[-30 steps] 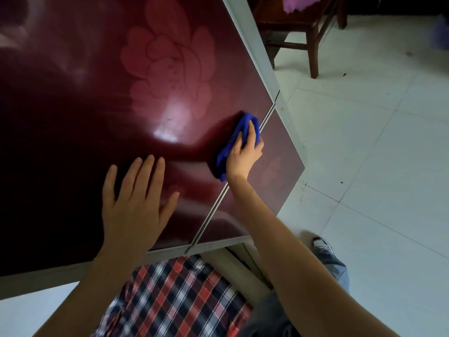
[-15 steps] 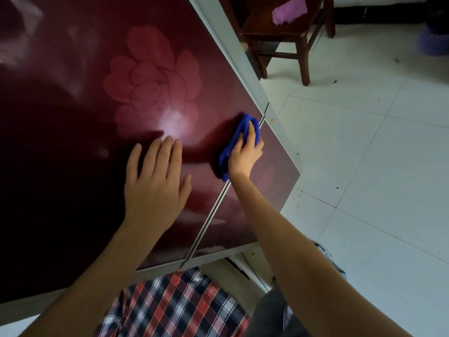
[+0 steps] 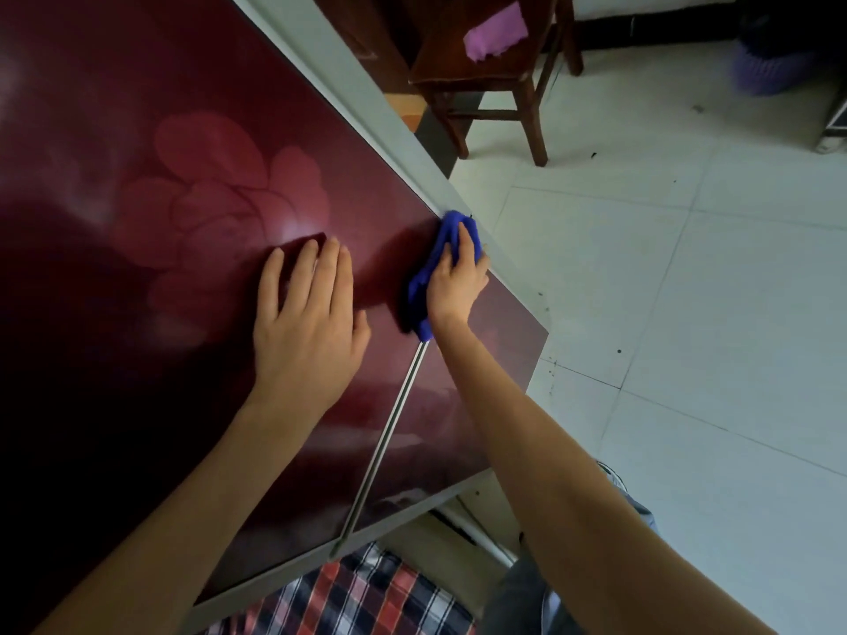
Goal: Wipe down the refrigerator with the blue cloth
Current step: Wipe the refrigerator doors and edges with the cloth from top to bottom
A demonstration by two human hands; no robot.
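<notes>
Right hand (image 3: 456, 286) has the bunched blue cloth (image 3: 447, 226) clutched under curled fingers. It's pressed to the glossy dark-red refrigerator door (image 3: 137, 313), right at the pale grey side edge (image 3: 366, 98), where the metal strip (image 3: 389, 428) between the two panels ends. Left hand (image 3: 307, 323) lies flat, fingers straight, across the flower print (image 3: 220, 190). The risk, as I judge it: one push further and the cloth slides off the edge, or snags in that strip's groove. That bare palm could also smear the shiny panel, leaving prints on wiped areas. No brand, label or lettering is readable anywhere here.
</notes>
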